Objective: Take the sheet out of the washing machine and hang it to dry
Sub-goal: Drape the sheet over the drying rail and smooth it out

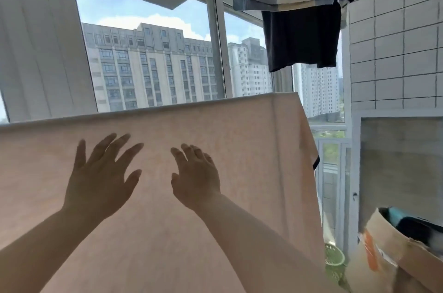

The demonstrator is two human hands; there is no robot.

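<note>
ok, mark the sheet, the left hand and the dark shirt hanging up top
sheet (251,129): head view, flat pink face near its upper fold.
left hand (100,172): head view, back of the hand.
dark shirt (302,38): head view, middle of the hanging cloth.

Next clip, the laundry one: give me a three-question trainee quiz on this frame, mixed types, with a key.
1. True or false: the left hand has its fingers spread open.
2. The pale pink cotton sheet is: A) bunched in a basket B) draped over a rail C) on the floor.
3. Fill in: the dark navy T-shirt hangs ____ the sheet.

Key: 1 true. 2 B. 3 above. The right hand also grips nothing.
</note>
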